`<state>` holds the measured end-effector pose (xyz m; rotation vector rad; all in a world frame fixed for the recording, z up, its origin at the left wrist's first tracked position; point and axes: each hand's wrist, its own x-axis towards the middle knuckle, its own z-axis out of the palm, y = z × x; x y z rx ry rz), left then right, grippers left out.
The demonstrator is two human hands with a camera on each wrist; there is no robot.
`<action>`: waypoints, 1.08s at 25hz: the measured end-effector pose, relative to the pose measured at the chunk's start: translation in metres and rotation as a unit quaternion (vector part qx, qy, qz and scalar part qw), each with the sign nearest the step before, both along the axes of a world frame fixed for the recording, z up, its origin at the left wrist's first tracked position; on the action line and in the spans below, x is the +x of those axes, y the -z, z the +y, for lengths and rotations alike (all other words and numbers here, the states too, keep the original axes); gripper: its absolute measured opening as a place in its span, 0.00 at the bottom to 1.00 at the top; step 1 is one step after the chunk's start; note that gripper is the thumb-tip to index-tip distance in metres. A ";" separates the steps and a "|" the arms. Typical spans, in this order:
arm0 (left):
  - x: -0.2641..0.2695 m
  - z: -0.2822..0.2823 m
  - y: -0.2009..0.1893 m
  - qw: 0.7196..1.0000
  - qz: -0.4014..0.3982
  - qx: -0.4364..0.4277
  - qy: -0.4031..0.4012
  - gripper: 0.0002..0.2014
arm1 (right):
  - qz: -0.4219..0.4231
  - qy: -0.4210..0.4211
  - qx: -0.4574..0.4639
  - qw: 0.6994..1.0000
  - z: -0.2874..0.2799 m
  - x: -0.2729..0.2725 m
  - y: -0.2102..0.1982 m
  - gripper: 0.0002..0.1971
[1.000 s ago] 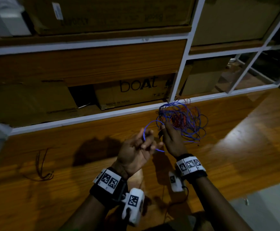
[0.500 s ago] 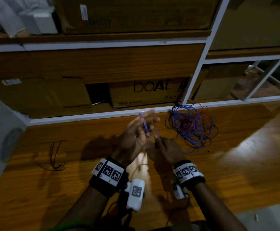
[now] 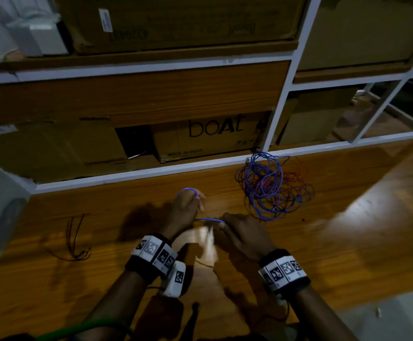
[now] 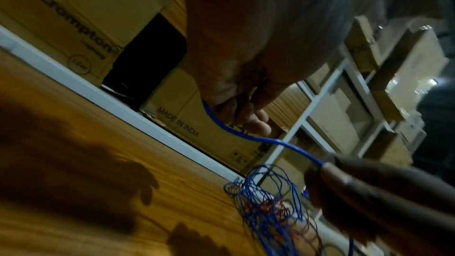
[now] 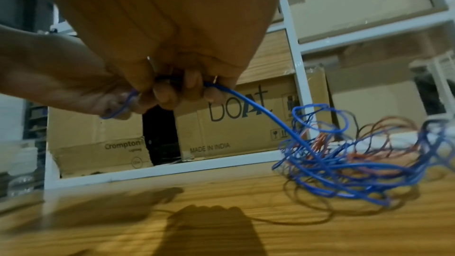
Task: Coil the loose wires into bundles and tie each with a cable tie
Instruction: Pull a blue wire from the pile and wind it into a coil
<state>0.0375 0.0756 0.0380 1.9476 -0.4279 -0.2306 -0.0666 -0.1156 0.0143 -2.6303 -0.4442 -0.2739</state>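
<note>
— While the light is dim, what lies at nine o'clock on the wooden floor?

— Far to the left, a small bunch of dark wires lies alone, well apart from both hands. Behind it, under the white shelf frame, stands a cardboard box marked Crompton.

— And toward the middle?

— The left hand is raised above the floor, fingers curled, and a blue wire loops over its fingertips at twelve o'clock of the hand. In the left wrist view the same wire comes out from between the curled fingers, so the hand grips it. A short stretch of it runs level to the right hand, which sits at about four o'clock from the left one.

— How does the right hand hold it?

— Its fingers are closed round the wire — the right wrist view shows the strand passing through them and out at the little-finger side. Past the hand, the wire drops into the tangle.

— Where is that tangle?

— At about one o'clock from the right hand, a loose heap of blue and red wires rests on the floor, its far edge just beside the white frame. Behind it, at eleven o'clock, stands a box printed boAt. I see no cable tie clearly.
</note>
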 end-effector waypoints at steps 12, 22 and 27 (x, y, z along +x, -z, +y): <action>-0.033 -0.015 0.006 0.987 0.060 0.101 0.113 0.20 | -0.052 0.014 -0.099 0.994 -0.004 0.005 -0.008 0.14; -0.029 -0.011 0.005 0.983 -0.079 0.150 0.077 0.26 | -0.030 0.018 -0.043 0.998 -0.018 0.002 -0.009 0.16; -0.024 0.011 0.003 0.990 -0.006 0.108 0.087 0.31 | -0.024 0.021 -0.018 0.999 -0.038 0.002 -0.002 0.08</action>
